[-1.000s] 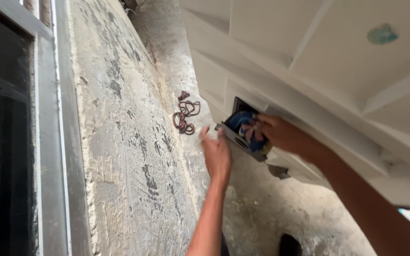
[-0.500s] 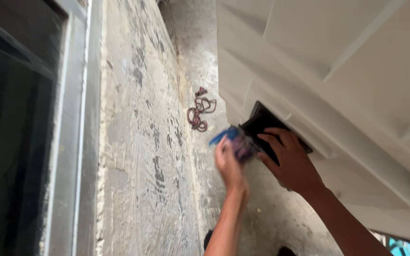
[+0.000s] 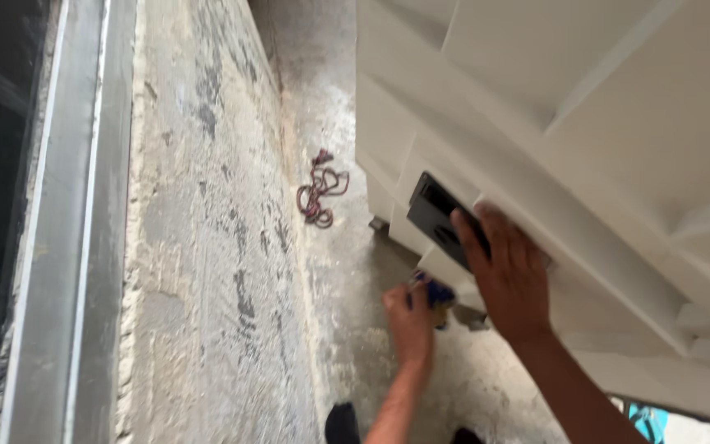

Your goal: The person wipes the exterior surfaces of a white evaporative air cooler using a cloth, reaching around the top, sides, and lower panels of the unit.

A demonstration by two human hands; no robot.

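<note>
The left hand (image 3: 411,322) is closed on a blue cloth bundle (image 3: 434,293), the right hand (image 3: 507,275) lies spread on the dark flap (image 3: 435,215), which might snap onto the fingers.

One head-worn camera looked steeply down from close above both hands, facing a concrete floor (image 3: 347,271), with a rough wall (image 3: 199,247) at left and a white panel (image 3: 585,123) at right.
</note>
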